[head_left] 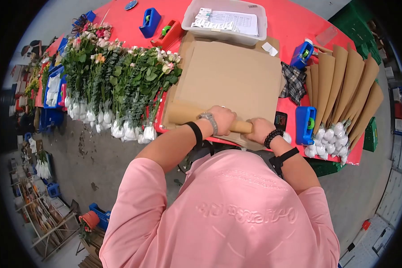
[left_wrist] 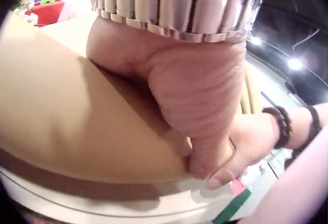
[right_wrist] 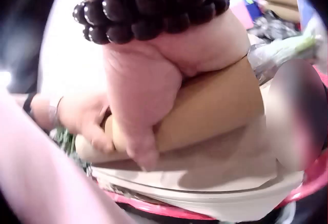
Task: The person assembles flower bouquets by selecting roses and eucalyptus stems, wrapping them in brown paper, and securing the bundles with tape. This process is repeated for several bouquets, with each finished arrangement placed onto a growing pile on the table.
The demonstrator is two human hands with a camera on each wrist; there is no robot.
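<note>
A cone-like roll of brown paper (head_left: 183, 113) lies across the near part of a stack of flat brown sheets (head_left: 232, 76). The left hand (head_left: 222, 119) grips the roll around its middle, and the right hand (head_left: 260, 130) holds its narrow right end. In the left wrist view the left hand (left_wrist: 189, 90) has its thumb pressed along the rolled paper (left_wrist: 66, 116), wide toward the left. The right wrist view has the right hand (right_wrist: 146, 95) wrapped over the roll (right_wrist: 215, 106), its thumb at the lower edge.
Bunches of roses and greenery (head_left: 120, 80) with white-wrapped stem ends lie left. Paper cones (head_left: 339, 85) and white-wrapped ends (head_left: 330, 142) are at the right. A plastic bin (head_left: 263, 27) stands behind the sheets. Tape dispensers (head_left: 305, 125), a checked cloth (head_left: 293, 82) and a dark card (head_left: 280, 119) lie around.
</note>
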